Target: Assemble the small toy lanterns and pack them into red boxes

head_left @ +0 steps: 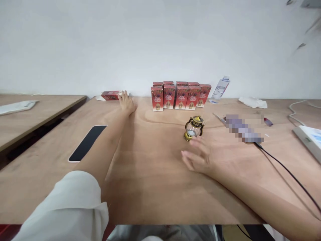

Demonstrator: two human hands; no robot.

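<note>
My left hand [126,103] reaches to the back left of the wooden table, its fingers on the right end of a red box [110,95] that lies flat near the wall. At the centre right a small gold and black lantern [193,128] with a clear body stands slightly tilted in view. Just in front of the lantern is my right hand [198,155], its fingers apart and nothing held between them. Several red boxes [182,97] stand upright in two rows at the back.
A dark phone [86,144] lies under my left forearm's line. To the right are a leaning clear bottle [220,89], a white tissue [252,102], a blurred item with a black cable [286,163], a small red object [268,122] and a white box [309,139].
</note>
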